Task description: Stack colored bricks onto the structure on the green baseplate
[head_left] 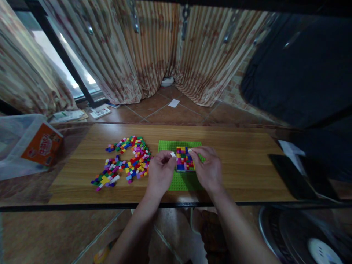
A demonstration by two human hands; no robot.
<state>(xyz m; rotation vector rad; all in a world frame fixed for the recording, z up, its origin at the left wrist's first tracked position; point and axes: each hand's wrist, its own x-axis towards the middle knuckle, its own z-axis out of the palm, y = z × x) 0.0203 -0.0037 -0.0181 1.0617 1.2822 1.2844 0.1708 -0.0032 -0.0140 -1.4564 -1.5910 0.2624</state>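
A green baseplate (180, 145) lies on the wooden table (242, 161), with a block of small multicoloured bricks (183, 159) built on its middle. My left hand (161, 174) pinches a small white brick (173, 154) at the block's left edge. My right hand (207, 167) rests on the plate at the block's right side, its fingertips touching the block's top edge near another white piece. A loose pile of small coloured bricks (125, 161) spreads over the table to the left of my left hand.
A clear plastic bag with an orange box (41, 145) lies at the table's left end. A dark flat object (288, 174) sits at the right end. Curtains (154, 51) hang behind, papers (100, 112) lie on the tiled floor.
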